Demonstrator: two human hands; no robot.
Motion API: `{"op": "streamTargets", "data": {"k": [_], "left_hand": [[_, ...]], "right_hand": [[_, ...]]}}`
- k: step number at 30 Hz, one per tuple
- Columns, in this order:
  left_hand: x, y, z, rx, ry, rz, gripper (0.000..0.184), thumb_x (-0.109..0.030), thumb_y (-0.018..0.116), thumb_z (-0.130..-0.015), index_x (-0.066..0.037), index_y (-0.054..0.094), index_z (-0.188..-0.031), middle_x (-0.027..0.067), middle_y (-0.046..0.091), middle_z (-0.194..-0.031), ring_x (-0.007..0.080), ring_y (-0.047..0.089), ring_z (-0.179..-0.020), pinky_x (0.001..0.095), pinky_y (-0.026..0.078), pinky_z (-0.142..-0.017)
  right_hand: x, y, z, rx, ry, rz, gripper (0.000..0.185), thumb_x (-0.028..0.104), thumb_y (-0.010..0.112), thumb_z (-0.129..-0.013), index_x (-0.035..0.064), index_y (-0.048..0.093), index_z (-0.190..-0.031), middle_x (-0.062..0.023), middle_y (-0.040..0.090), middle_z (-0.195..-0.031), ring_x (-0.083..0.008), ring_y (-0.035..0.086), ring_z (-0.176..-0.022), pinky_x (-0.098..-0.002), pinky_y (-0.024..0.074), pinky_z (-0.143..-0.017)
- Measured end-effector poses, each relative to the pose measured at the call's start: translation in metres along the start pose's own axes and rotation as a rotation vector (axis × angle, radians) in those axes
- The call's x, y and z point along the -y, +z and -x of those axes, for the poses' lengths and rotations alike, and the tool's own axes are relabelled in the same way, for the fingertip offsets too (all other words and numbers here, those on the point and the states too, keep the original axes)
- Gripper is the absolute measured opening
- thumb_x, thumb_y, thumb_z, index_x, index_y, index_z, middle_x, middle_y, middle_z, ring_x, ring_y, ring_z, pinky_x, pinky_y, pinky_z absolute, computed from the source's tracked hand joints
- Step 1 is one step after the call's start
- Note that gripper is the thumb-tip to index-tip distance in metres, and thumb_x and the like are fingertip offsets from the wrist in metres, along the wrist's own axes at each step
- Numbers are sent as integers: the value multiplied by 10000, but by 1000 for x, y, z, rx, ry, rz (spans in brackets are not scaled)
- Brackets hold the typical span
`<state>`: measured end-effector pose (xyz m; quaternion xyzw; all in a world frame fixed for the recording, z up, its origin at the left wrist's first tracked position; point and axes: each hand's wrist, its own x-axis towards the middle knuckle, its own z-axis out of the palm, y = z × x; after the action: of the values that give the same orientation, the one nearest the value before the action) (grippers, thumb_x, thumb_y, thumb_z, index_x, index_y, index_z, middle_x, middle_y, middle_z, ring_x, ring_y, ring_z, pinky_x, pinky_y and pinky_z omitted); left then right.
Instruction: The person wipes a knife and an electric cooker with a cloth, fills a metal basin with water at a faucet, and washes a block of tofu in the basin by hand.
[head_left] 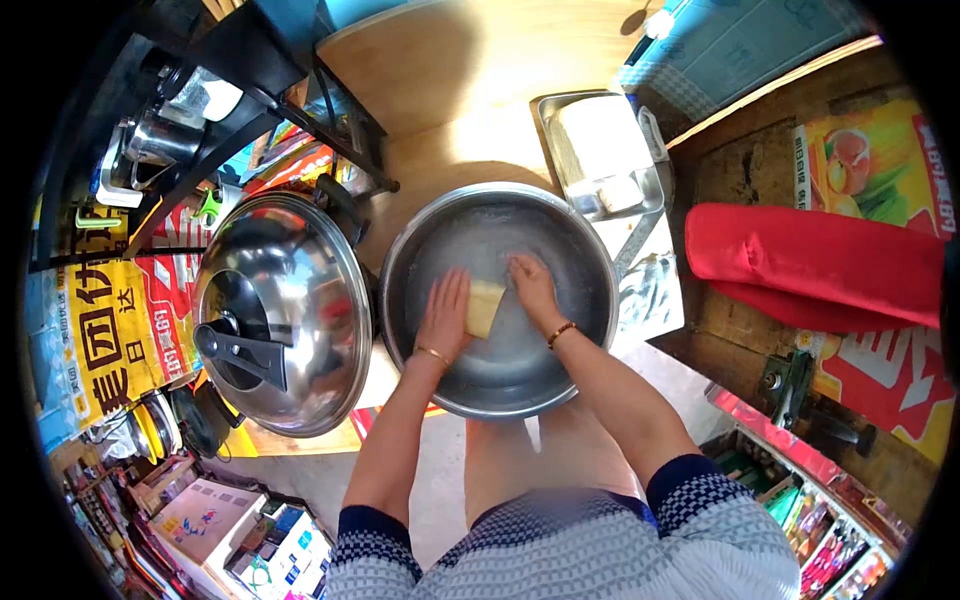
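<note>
In the middle of the head view is a wide steel bowl point(400, 330) with greyish, powdery-looking inner walls. A pale yellow, roughly four-sided piece point(485, 308) lies inside it; what it is made of I cannot tell. My left hand point(443, 315) reaches into the bowl with fingers stretched out, lying against the left edge of the yellow piece. On the other side, my right hand point(535, 290) is just right of the piece, slightly apart from it. Its fingers are curled and pressed together, and anything between them is hidden.
A large domed steel lid point(300, 290) with a black handle leans left of the bowl. Behind right stands a steel tray point(600, 150) holding something pale. A folded red cloth point(810, 265) lies at the right. A black metal rack point(330, 110) rises at back left.
</note>
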<state>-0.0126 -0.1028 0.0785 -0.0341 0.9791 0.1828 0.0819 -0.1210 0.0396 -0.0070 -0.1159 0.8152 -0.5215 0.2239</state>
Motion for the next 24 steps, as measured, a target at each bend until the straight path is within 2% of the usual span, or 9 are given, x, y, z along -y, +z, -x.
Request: {"op": "streamTargets", "data": {"k": [2, 3, 5, 8, 11, 15, 18, 20, 24], "left_hand": [[-3, -9, -6, 44, -41, 77, 855, -155, 732, -578, 37, 256, -1262, 215, 305, -1304, 351, 248, -1247, 402, 205, -1049], [-8, -15, -7, 98, -82, 154, 771, -131, 713, -590, 34, 305, -1224, 213, 338, -1273, 357, 278, -1223, 408, 220, -1039], [-14, 8, -2, 60, -152, 185, 717, -118, 698, -601, 33, 325, -1195, 211, 360, -1240, 363, 301, -1193, 413, 237, -1022], [-19, 55, 6, -127, -154, 164, 663, -101, 666, -633, 41, 322, -1181, 221, 389, -1169, 385, 342, -1124, 420, 280, -973], [-25, 57, 12, -254, -188, 306, 649, -123, 663, -650, 39, 318, -1176, 233, 383, -1153, 398, 354, -1102, 437, 299, -955], [-27, 46, 5, -245, -257, 480, 597, -123, 629, -689, 34, 320, -1174, 244, 371, -1161, 401, 370, -1090, 435, 322, -939], [-19, 71, 6, -198, -254, 421, 571, -106, 610, -705, 31, 320, -1178, 245, 369, -1167, 398, 373, -1092, 422, 330, -937], [-17, 79, 3, -209, -240, 360, 562, -93, 603, -709, 29, 320, -1180, 245, 370, -1164, 395, 374, -1092, 415, 333, -937], [-21, 68, 2, -339, -266, 337, 577, -95, 613, -697, 19, 325, -1184, 234, 377, -1159, 392, 385, -1078, 420, 329, -935]], "right_hand": [[6, 5, 6, 233, 9, 25, 324, 120, 491, -834, 1, 506, -1135, -149, 518, -1118, -281, 444, -1105, -369, 328, -957], [25, 4, 18, 240, 4, 28, 324, 120, 491, -834, 1, 506, -1135, -149, 518, -1118, -281, 444, -1105, -369, 328, -957], [77, -4, 51, 163, -579, 592, 362, 144, 481, -824, -20, 491, -1147, -140, 529, -1098, -278, 429, -1128, -403, 294, -981], [75, -5, 63, 72, -714, 773, 304, 162, 462, -818, -27, 527, -1046, -145, 556, -1013, -283, 462, -1056, -429, 308, -945], [72, 4, 43, 299, -559, 751, 217, 176, 457, -814, 1, 541, -910, -141, 551, -926, -287, 481, -939, -417, 345, -872], [86, 11, 26, 273, -476, 848, 138, 152, 461, -803, 26, 519, -813, -126, 529, -833, -278, 471, -833, -404, 356, -815], [92, 2, 40, 300, -441, 811, 179, 156, 452, -815, 23, 539, -897, -130, 541, -934, -299, 469, -950, -415, 336, -878], [81, -7, 69, 7, -727, 730, 232, 166, 446, -824, 40, 544, -992, -126, 524, -1063, -322, 425, -1079, -431, 290, -948], [72, 3, 60, 88, -661, 777, 278, 186, 437, -836, 49, 532, -1059, -110, 490, -1159, -345, 366, -1161, -454, 255, -984]]}}
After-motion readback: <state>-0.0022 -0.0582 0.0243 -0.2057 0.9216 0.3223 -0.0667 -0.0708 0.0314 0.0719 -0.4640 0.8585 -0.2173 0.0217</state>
